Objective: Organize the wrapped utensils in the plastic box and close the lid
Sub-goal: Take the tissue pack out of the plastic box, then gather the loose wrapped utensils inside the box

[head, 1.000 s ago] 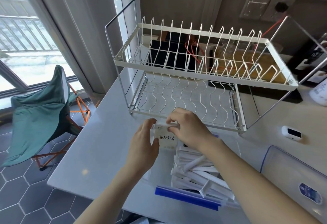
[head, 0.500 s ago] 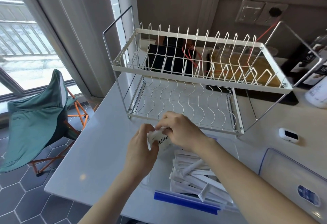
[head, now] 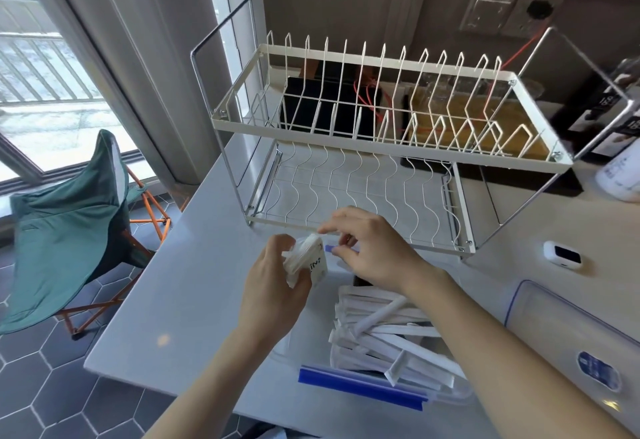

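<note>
the plastic box stands open on the bench, at its near edge, with a loose pile of wrapped utensils lying crosswise inside. its lid rests apart on the bench, to the right of the box. the left hand has its grip curled round a small white packet, held above the far end of the box. the right hand is just beside it, fingertips pinching something small; what it is cannot be told. judged progress: sorting is midway; the pile looks untidy and the lid is not yet on.
</note>
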